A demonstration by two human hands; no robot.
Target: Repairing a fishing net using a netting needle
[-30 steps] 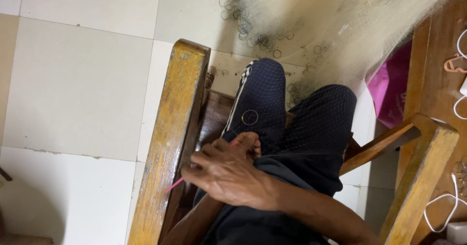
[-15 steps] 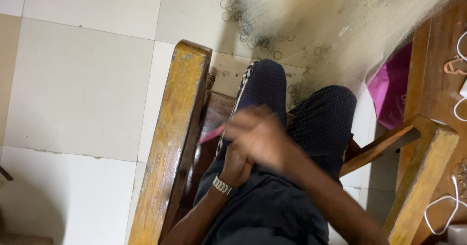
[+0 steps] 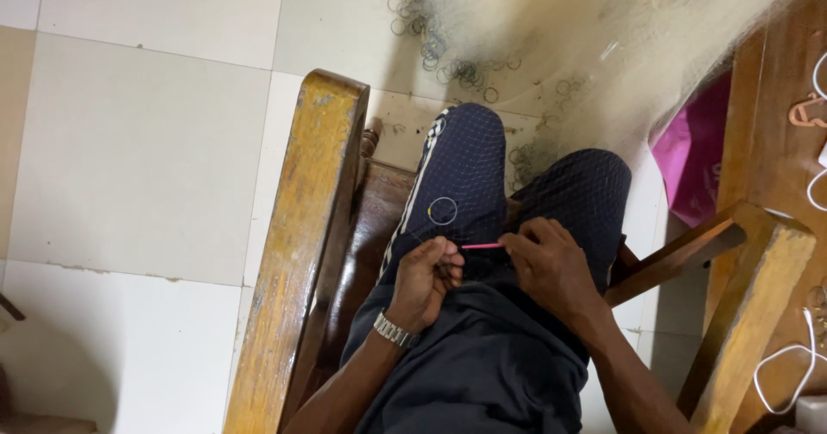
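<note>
Floor: pale square tiles (image 3: 138,141) fill the left side and run up behind the seated person's knees.
Chair arm, left: a worn wooden armrest (image 3: 301,253) with yellowed, scuffed varnish runs from the bottom edge up toward the middle.
Left hand: the left hand (image 3: 426,279), a metal watch (image 3: 394,330) on its wrist, rests on the lap with its fingers curled shut; it seems to pinch fine thread, though what lies inside the curl is hidden.
Small ring: a thin wire ring (image 3: 443,211) lies on the dark trouser leg just above that hand, apart from it.
Pink needle: a slim pink needle (image 3: 482,246) lies level between the two hands, over the lap.
Right hand: the right hand (image 3: 551,266) has its fingertips pressed together on the needle's right end.
Net: a pale, fine net (image 3: 603,46) with rings along its edge is heaped on the floor beyond the knees.
Pink bag: a pink bag (image 3: 689,167) sits by the right knee.
Chair arm, right: a second wooden armrest (image 3: 749,313) is beside white cords (image 3: 788,374).
Progress: judging by the heap, most of the net is not in hand; only a short bit is being worked at the lap, and how much is finished cannot be told.
</note>
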